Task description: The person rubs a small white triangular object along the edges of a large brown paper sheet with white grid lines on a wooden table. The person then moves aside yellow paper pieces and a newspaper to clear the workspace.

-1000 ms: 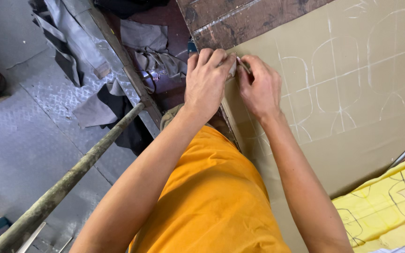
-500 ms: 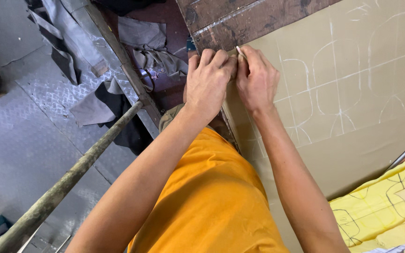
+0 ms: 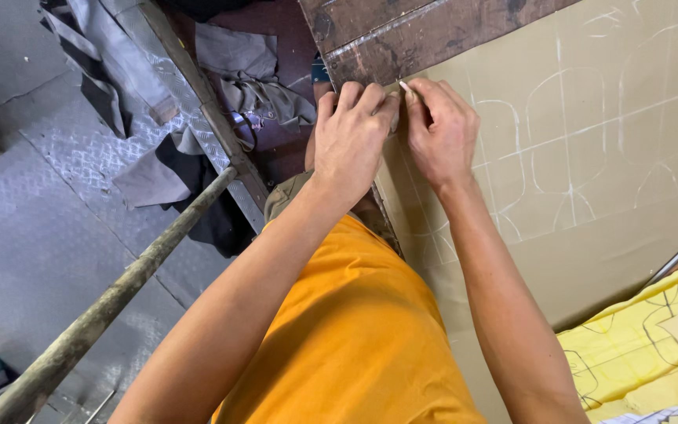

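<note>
A: Head view, nearest first: the orange shirt (image 3: 355, 345) fills the bottom, and both forearms run up from it to the corner of the tan sheet (image 3: 590, 251) lying on the counter.

B: Where are the hands against that sheet?

A: Both are at its top-left corner, touching each other. The left hand (image 3: 351, 137) lies over the sheet's left edge, fingers curled down and pressed together on it. The right hand (image 3: 441, 129) sits just inside the corner, its grip pinching a small pale stick, likely chalk (image 3: 406, 88), tip pointing up and away from the shirt.

B: Which way does the sheet run from them?

A: Its long axis goes away to the right and down from the corner, so the right hand is nearer the white drawn outlines (image 3: 574, 149), which lie right of it.

B: Anything printed or labelled?

A: None I can see. At the sheet's lower right lies a yellow sheet (image 3: 629, 353) with dark outlines. Past the corner is a dark wooden board (image 3: 402, 31); left of the sheet, grey cloth scraps (image 3: 151, 177) and a rough pole (image 3: 103, 314) over the metal floor (image 3: 33, 228).
</note>
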